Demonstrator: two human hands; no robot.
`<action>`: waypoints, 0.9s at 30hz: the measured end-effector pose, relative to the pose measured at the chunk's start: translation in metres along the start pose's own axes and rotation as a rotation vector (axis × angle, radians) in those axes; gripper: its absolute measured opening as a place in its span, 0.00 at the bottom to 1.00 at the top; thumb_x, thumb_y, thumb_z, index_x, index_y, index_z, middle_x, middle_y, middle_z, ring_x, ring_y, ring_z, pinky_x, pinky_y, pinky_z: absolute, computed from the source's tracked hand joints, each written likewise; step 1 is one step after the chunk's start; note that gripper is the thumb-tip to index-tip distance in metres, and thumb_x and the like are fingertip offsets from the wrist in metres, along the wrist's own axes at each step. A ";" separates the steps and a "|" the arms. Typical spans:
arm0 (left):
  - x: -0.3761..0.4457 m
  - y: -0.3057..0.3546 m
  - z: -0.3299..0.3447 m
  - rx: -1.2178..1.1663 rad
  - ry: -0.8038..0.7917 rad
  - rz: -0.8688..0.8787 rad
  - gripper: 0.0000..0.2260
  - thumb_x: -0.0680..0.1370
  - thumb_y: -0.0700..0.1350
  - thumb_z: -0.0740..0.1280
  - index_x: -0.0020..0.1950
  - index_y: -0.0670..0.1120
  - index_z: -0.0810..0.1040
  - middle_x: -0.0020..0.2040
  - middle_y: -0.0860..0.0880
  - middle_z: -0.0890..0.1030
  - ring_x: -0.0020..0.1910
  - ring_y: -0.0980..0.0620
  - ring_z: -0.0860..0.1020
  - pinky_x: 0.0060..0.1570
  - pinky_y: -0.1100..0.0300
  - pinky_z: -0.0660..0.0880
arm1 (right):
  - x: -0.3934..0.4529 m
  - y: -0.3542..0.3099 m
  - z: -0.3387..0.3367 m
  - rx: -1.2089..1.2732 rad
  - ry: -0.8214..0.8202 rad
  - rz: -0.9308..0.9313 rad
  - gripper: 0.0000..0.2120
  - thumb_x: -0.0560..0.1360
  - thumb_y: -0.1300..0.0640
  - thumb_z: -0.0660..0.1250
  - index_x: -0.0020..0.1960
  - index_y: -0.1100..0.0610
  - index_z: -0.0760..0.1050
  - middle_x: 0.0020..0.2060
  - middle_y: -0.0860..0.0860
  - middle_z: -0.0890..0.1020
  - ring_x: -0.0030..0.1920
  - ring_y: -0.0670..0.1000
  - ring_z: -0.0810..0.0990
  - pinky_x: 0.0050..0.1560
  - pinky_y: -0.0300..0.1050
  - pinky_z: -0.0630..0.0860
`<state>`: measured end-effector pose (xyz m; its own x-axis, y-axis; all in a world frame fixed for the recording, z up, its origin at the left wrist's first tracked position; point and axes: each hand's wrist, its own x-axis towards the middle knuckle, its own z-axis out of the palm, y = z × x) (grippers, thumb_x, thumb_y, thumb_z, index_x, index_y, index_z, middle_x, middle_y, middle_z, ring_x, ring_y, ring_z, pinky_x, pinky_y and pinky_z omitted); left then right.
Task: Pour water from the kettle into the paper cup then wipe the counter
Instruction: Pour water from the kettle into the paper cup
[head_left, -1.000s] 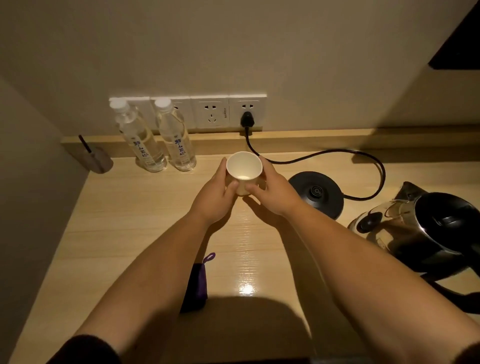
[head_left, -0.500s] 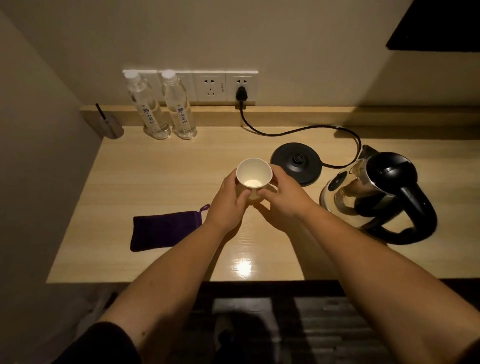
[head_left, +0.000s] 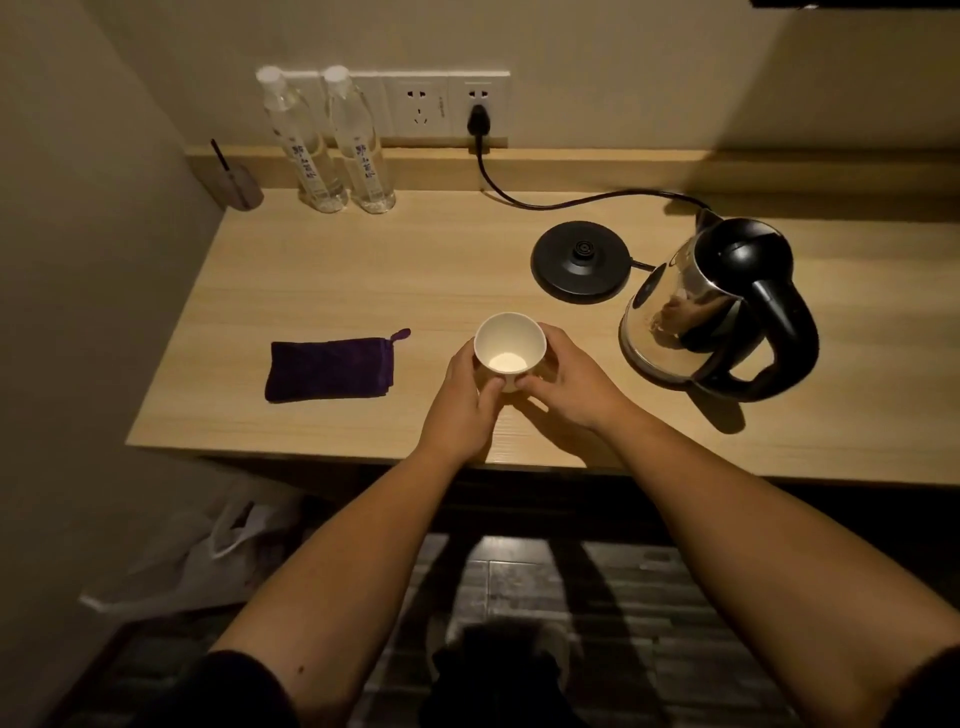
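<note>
Hands, left (head_left: 457, 387) and right (head_left: 569, 382), are clasping the cup (head_left: 509, 351) near the bench (head_left: 311, 270) front edge, while the kettle (head_left: 711, 306) is standing to the right, handle toward that edge, nearer the right hand.

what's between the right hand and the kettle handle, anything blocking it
Nothing visible. The right hand is on the paper cup, and bare counter lies between it and the kettle, whose handle faces the front right.
</note>
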<state>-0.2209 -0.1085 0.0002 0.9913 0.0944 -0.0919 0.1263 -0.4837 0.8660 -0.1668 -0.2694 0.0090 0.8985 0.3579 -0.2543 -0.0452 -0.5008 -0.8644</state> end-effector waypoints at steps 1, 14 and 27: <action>-0.001 -0.002 0.001 0.000 0.000 -0.004 0.24 0.80 0.45 0.63 0.75 0.50 0.59 0.72 0.48 0.67 0.68 0.53 0.67 0.59 0.60 0.64 | -0.002 0.001 0.001 0.011 -0.003 0.004 0.34 0.72 0.52 0.72 0.72 0.44 0.59 0.67 0.45 0.70 0.61 0.44 0.68 0.57 0.42 0.66; 0.007 -0.014 -0.004 -0.016 -0.120 -0.031 0.43 0.69 0.56 0.75 0.76 0.57 0.52 0.73 0.52 0.65 0.70 0.51 0.64 0.63 0.52 0.69 | -0.024 0.005 -0.003 -0.186 0.084 0.074 0.41 0.74 0.50 0.69 0.77 0.46 0.46 0.77 0.49 0.56 0.74 0.54 0.59 0.67 0.54 0.64; 0.016 -0.002 0.008 -0.225 -0.061 -0.098 0.34 0.68 0.48 0.78 0.66 0.58 0.63 0.53 0.63 0.71 0.46 0.78 0.70 0.33 0.78 0.69 | -0.108 -0.019 -0.119 -0.504 0.857 -0.070 0.29 0.73 0.54 0.69 0.71 0.56 0.63 0.75 0.57 0.58 0.73 0.56 0.57 0.69 0.56 0.63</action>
<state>-0.2053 -0.1128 -0.0066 0.9760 0.0752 -0.2042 0.2170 -0.2688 0.9384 -0.2114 -0.3925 0.1046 0.9127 -0.1912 0.3612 0.0322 -0.8475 -0.5299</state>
